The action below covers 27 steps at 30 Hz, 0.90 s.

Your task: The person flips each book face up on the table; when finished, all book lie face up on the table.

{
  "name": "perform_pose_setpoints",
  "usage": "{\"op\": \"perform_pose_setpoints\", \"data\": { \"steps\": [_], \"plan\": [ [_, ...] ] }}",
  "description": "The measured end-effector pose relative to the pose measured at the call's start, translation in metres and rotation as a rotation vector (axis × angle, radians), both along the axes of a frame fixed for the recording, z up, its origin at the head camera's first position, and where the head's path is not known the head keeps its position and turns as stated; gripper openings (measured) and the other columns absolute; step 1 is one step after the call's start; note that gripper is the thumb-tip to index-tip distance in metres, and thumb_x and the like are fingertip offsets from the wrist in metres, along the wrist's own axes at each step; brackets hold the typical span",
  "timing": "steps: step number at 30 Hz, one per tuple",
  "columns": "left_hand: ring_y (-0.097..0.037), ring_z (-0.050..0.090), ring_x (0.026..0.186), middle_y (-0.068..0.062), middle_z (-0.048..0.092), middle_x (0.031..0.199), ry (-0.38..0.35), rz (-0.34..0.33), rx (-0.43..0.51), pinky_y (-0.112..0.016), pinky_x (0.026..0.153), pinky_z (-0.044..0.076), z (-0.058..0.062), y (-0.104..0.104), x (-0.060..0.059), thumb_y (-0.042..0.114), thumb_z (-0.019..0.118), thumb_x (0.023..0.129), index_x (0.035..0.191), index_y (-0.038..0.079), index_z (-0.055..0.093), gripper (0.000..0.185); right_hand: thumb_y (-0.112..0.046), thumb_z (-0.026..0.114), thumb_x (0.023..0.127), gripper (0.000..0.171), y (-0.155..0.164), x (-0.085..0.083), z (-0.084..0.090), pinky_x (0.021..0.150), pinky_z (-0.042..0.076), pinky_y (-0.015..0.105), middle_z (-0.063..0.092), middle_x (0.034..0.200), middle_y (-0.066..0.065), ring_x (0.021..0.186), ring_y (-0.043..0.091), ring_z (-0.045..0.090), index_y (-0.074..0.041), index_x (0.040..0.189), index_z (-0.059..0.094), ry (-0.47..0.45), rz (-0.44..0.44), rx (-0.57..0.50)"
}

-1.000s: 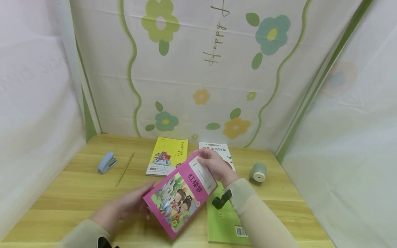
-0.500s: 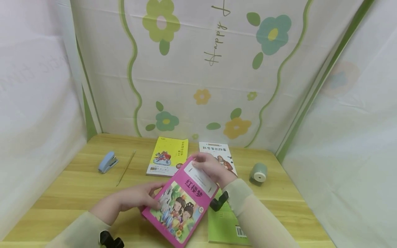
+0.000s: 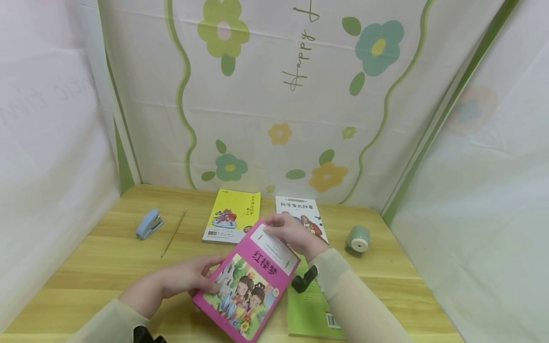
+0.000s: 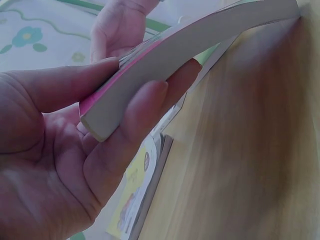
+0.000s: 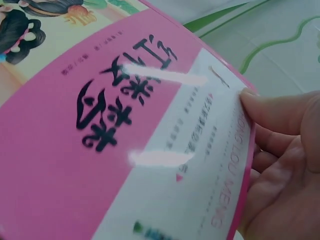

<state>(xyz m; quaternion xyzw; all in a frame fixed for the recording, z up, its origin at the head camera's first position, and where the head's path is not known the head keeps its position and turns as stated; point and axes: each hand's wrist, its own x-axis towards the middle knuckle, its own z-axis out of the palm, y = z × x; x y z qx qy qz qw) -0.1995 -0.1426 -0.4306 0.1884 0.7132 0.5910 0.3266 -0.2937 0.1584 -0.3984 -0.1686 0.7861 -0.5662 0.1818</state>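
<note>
A pink book (image 3: 247, 286) with two cartoon figures on its cover is held tilted above the table by both hands. My left hand (image 3: 188, 276) grips its left edge, thumb on the cover; in the left wrist view the fingers (image 4: 145, 112) curl under the thick white page block. At the far top edge my right hand (image 3: 293, 233) pinches the book, thumb on the white band, as the right wrist view also shows. The book bends slightly along its length. A green book (image 3: 313, 309) lies beneath my right forearm, partly hidden by it.
A yellow book (image 3: 233, 214) and a white book (image 3: 300, 205) lie at the back of the wooden table (image 3: 107, 271). To the left are a blue stapler (image 3: 149, 224) and a thin pencil-like stick (image 3: 174, 233). A small green cylindrical object (image 3: 358, 238) stands at right.
My left hand has closed onto the pink book's left edge, with the thumb now over the cover. The book has shifted slightly left and toward me; my right hand moved a little left with it.
</note>
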Motion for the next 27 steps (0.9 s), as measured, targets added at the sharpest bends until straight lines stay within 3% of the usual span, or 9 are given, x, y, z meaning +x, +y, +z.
{"op": "perform_pose_setpoints", "data": {
  "steps": [9,15,19,24,27],
  "plan": [
    [-0.038,0.069,0.085,-0.021,0.07,0.098,0.02,0.02,0.077,-0.04,0.07,0.059,-0.001,-0.012,0.004,0.012,0.066,0.092,0.155,-0.001,0.021,0.078,-0.019,0.069,0.092,0.024,0.025,-0.003,-0.013,0.071,0.057,0.033,0.068,0.099,0.012,0.083,0.024,0.067,-0.002,0.109,0.067,-0.053,0.055,0.056],
    [-0.039,0.069,0.084,-0.023,0.07,0.1,0.016,0.028,0.105,-0.042,0.07,0.06,-0.003,-0.019,0.004,0.012,0.066,0.092,0.155,-0.003,0.017,0.081,-0.016,0.067,0.093,0.025,0.04,-0.002,-0.021,0.079,0.058,0.041,0.069,0.1,0.014,0.087,0.027,0.068,0.003,0.108,0.066,-0.066,0.096,0.041],
    [-0.04,0.069,0.083,-0.024,0.069,0.101,0.013,0.039,0.123,-0.043,0.07,0.06,-0.005,-0.022,0.005,0.011,0.065,0.093,0.155,-0.003,0.013,0.082,-0.012,0.066,0.093,0.022,0.045,-0.001,-0.025,0.081,0.058,0.046,0.07,0.1,0.019,0.087,0.032,0.07,0.005,0.107,0.063,-0.12,0.085,-0.035],
    [-0.04,0.069,0.084,-0.024,0.069,0.103,0.004,0.064,0.14,-0.044,0.07,0.06,-0.006,-0.025,0.005,0.012,0.064,0.094,0.156,-0.002,0.009,0.084,-0.004,0.06,0.095,0.007,0.045,0.003,-0.029,0.084,0.057,0.049,0.071,0.096,0.019,0.084,0.03,0.071,0.001,0.097,0.064,-0.195,0.044,-0.215],
    [-0.04,0.069,0.085,-0.024,0.068,0.104,-0.004,0.075,0.152,-0.046,0.069,0.06,-0.006,-0.027,0.005,0.011,0.063,0.094,0.155,-0.003,0.008,0.083,-0.001,0.058,0.095,0.006,0.039,0.01,-0.03,0.084,0.057,0.049,0.071,0.094,0.02,0.082,0.03,0.071,-0.001,0.093,0.064,-0.203,0.019,-0.309]
  ]
}}
